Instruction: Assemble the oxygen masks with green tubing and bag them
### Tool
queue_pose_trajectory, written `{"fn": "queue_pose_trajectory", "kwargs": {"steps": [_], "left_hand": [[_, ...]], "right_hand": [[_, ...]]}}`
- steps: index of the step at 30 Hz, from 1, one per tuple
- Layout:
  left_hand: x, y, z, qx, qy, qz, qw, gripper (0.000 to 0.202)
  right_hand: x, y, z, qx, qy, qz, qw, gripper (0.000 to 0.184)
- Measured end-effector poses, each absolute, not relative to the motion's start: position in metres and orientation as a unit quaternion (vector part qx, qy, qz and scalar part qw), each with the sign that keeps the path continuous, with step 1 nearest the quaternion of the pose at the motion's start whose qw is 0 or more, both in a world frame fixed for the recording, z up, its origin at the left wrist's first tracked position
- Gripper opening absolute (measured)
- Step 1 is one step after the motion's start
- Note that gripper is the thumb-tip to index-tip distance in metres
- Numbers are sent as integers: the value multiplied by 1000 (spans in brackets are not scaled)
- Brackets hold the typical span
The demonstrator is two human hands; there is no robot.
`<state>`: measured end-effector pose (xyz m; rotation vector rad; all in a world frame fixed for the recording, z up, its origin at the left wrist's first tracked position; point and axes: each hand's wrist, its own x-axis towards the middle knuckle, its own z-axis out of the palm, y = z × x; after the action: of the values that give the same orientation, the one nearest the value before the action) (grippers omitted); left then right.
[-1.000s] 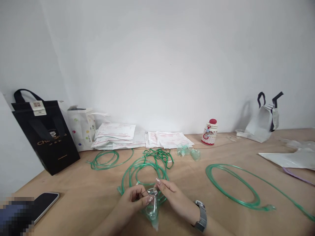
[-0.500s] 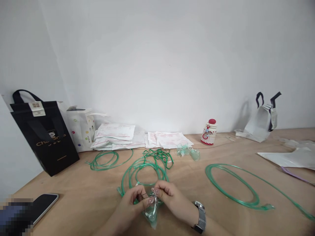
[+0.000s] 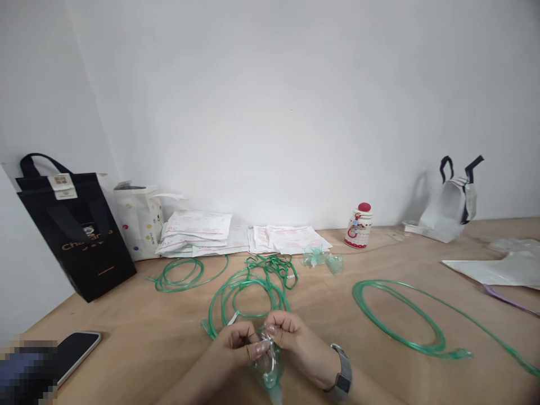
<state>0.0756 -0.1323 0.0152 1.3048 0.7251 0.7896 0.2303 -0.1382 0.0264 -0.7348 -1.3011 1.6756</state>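
Both my hands meet low in the middle of the wooden table (image 3: 139, 337). My left hand (image 3: 236, 344) and my right hand (image 3: 291, 340) are closed on a clear green plastic mask (image 3: 266, 368), pinching its top edge between fingertips. The mask hangs down between them, its narrow end towards me. A coil of green tubing (image 3: 247, 289) lies on the table just beyond my fingers. A metal-band watch (image 3: 342, 378) is on my right wrist.
More green tubing loops lie left (image 3: 179, 274) and right (image 3: 400, 320). Small clear green parts (image 3: 323, 260), stacked paper packets (image 3: 198, 232), a black bag (image 3: 73, 228), a white dotted bag (image 3: 141, 219), a red-capped figurine bottle (image 3: 359, 226), a white bag (image 3: 451, 205), a phone (image 3: 76, 347).
My right fingers have curled in from stretched to a pinch on the mask's top. Both hands have drawn slightly closer to me, and the mask hangs lower.
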Motion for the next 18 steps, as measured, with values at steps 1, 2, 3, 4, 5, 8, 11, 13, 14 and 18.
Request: {"fn": "queue_pose_trajectory", "kwargs": {"steps": [1, 2, 3, 4, 5, 8, 11, 13, 14, 18], "left_hand": [[76, -133, 16, 575, 310, 352, 670, 33], [76, -134, 17, 574, 302, 354, 674, 32], [76, -135, 17, 574, 297, 356, 675, 31], [75, -135, 18, 574, 296, 359, 674, 31], [74, -134, 17, 575, 299, 362, 670, 30], [71, -130, 13, 574, 314, 379, 654, 30], [69, -125, 7, 579, 328, 394, 634, 30], [69, -124, 5, 584, 337, 399, 622, 30], [69, -124, 4, 584, 341, 398, 620, 30], [69, -126, 5, 583, 339, 388, 629, 30]], "right_hand": [[230, -139, 26, -283, -498, 695, 435, 35], [229, -139, 26, -272, -476, 713, 436, 35], [228, -140, 26, -268, -460, 727, 435, 35], [228, -140, 27, -270, -450, 732, 434, 35], [227, -139, 27, -278, -451, 730, 432, 35], [228, -137, 26, -321, -494, 688, 424, 35], [230, -134, 24, -348, -531, 648, 421, 37], [231, -133, 25, -356, -541, 634, 423, 38], [232, -133, 26, -359, -546, 629, 422, 39], [234, -134, 31, -361, -564, 615, 417, 39]]}}
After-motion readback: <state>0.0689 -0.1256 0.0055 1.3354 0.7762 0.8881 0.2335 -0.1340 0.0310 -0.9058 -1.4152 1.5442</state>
